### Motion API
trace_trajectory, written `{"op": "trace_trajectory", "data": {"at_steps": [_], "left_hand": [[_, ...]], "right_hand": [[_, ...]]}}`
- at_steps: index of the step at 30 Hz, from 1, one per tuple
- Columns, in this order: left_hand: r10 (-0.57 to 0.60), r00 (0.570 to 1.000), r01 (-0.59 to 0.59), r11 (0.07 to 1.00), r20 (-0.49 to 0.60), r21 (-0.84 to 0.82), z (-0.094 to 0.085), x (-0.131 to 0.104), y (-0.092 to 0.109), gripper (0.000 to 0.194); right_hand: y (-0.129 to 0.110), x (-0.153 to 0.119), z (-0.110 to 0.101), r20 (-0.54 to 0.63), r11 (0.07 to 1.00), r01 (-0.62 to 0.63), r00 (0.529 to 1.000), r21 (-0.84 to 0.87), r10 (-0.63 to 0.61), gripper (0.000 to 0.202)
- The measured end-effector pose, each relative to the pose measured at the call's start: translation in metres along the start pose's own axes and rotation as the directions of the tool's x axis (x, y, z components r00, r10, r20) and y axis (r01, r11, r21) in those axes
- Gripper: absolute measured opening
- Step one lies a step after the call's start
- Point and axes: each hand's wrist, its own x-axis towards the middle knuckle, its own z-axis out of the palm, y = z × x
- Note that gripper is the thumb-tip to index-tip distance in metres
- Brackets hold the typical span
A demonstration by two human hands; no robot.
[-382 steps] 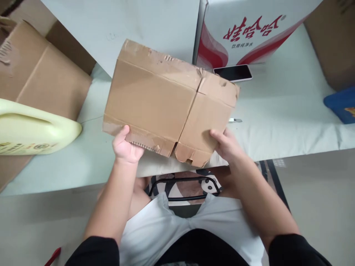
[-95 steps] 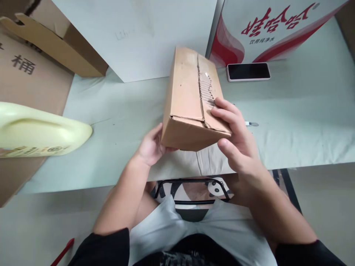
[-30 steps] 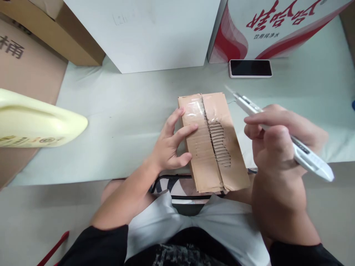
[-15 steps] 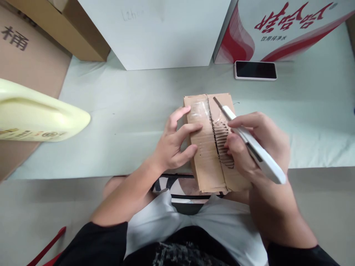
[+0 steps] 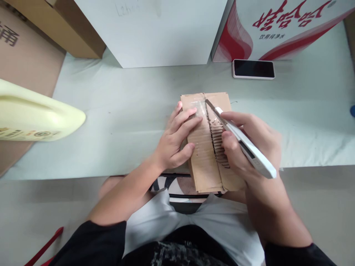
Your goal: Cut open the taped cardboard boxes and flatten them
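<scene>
A small brown cardboard box (image 5: pixel 203 159) lies partly over the table's front edge, with a seam running down its top, clear tape at the far end and torn, ribbed card beside the seam. My left hand (image 5: pixel 177 138) rests on the box's left side, fingers spread across the top and holding nothing. In my right hand (image 5: pixel 249 144) is a white utility knife (image 5: pixel 252 149), gripped between thumb and fingers. Its blade is extended, and the tip is at the seam near the box's far end; whether it has gone into the tape I cannot tell.
Behind the box stand a white box (image 5: pixel 166 33) and a red-and-white printed carton (image 5: pixel 266 33), with a phone (image 5: pixel 253 69) before the carton. A pale yellow bottle (image 5: pixel 41 111) and large brown cartons (image 5: pixel 27 66) are at the left. Pale green cloth (image 5: pixel 124 136) covers the table.
The knife's tip has shifted left, from the right flap to the seam. My left fingers have spread out more over the box's top. The whole view has shifted slightly.
</scene>
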Motion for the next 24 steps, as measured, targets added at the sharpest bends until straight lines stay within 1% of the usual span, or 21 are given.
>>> {"op": "trace_trajectory", "data": {"at_steps": [13, 19, 24], "left_hand": [[0.011, 1.000, -0.011, 0.999, -0.013, -0.034, 0.0014, -0.0013, -0.0036, 0.058], [0.008, 1.000, -0.009, 0.999, -0.020, -0.045, 0.0031, -0.0021, -0.0035, 0.058], [0.003, 1.000, -0.004, 0.999, -0.021, -0.041, 0.0041, -0.0024, -0.0047, 0.060]], "right_hand": [[-0.0077, 0.0002, 0.0028, 0.000, 0.998, -0.021, 1.000, -0.064, 0.021, 0.016], [-0.0071, -0.0002, 0.0037, 0.019, 0.997, -0.006, 1.000, -0.074, 0.007, 0.018], [-0.0065, 0.0000, 0.0048, 0.017, 0.998, -0.019, 1.000, -0.063, 0.021, 0.017]]}}
